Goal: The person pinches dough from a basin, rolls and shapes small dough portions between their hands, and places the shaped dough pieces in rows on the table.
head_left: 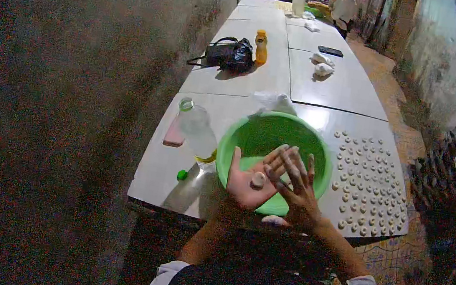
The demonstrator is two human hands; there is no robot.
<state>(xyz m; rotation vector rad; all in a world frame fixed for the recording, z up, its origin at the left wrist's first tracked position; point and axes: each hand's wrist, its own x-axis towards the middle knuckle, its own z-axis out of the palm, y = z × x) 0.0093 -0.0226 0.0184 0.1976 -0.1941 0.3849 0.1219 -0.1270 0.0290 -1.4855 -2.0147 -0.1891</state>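
Observation:
Palm up over the near side of a green basin (230, 137), my left hand (241, 189) has its fingers stretched out. A small pale ball, apparently dough (258, 180), rests on that palm. My right hand (300, 193) is raised beside it with fingers extended, whitish powder on them and nothing held. Its fingertips overlap the left fingers in view; I cannot tell whether they touch. At the basin's near edge a whitish lump (274, 220) is partly hidden. Rows of small dough rings (367, 188) lie on the table to the right.
Left of the basin are a clear bottle (197, 129), its mouth uncapped, a green cap (182, 175) and a pink block (174, 134). Farther along the white table (248, 89) are a black bag (228, 56), an orange-capped bottle (261, 47) and a phone-like object (330, 51). A person (344, 9) is at the far end.

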